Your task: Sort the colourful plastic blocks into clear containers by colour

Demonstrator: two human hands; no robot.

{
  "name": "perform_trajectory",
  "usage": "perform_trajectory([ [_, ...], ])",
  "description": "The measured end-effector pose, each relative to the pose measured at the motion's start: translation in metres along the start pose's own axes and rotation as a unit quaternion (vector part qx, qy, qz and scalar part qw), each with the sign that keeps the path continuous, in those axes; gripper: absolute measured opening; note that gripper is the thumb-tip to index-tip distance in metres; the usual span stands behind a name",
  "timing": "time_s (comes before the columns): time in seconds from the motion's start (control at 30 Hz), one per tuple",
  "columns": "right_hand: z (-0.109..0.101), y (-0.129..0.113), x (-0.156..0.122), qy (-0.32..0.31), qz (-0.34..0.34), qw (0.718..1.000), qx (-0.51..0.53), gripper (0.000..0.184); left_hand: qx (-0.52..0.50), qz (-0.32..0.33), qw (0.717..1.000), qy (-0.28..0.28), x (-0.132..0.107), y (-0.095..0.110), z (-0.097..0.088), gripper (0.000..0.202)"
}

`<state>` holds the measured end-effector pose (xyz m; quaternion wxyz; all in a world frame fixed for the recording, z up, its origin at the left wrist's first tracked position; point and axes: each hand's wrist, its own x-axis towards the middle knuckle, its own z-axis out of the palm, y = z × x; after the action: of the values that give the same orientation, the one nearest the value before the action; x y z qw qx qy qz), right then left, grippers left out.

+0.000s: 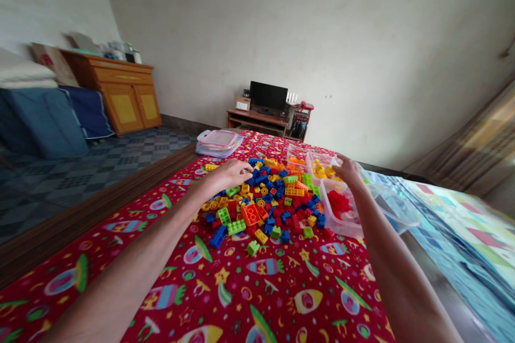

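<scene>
A loose heap of toy building bricks (251, 214) in blue, yellow, red, green and orange lies on the red patterned cloth. At the heap's far left edge is my left hand (233, 174), fingers bent, thumb a little apart from the forefinger, close to some blue bricks (262, 178). My right hand (347, 170) hovers over a clear plastic box holding yellow bricks (321, 169). Its fingers curve inward with a gap to the thumb, and I see nothing held. Red bricks (338, 203) lie in a nearer clear box (341, 226), below my right wrist.
Another clear container (396, 214) stands right of my right forearm. Stacked lids (219, 139) lie at the far left corner of the cloth. Orange bricks (296, 161) sit in a farther box. Beyond the bed are a monitor (269, 95) on a desk and a wooden cabinet (124, 94).
</scene>
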<state>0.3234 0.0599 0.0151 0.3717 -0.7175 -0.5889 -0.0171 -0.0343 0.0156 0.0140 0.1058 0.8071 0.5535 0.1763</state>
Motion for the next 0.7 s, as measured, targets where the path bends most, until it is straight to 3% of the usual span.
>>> perform_trajectory([
  [0.13,-0.007,-0.014,-0.019,0.039,-0.061,0.997,0.031,0.040,0.017,0.000,1.000,-0.012,0.005,-0.013,0.005,0.034],
  [0.33,-0.004,-0.053,-0.060,-0.072,-0.160,0.977,0.118,0.032,0.079,0.014,0.995,-0.062,0.011,-0.022,0.023,0.035],
  [0.47,0.004,-0.074,-0.085,-0.118,-0.234,0.963,0.066,0.029,0.122,0.033,0.987,-0.096,0.008,-0.018,0.033,0.030],
  [0.7,0.019,-0.092,-0.118,-0.202,-0.300,0.932,-0.001,0.030,0.127,0.033,0.988,-0.079,0.006,-0.015,0.034,0.020],
])
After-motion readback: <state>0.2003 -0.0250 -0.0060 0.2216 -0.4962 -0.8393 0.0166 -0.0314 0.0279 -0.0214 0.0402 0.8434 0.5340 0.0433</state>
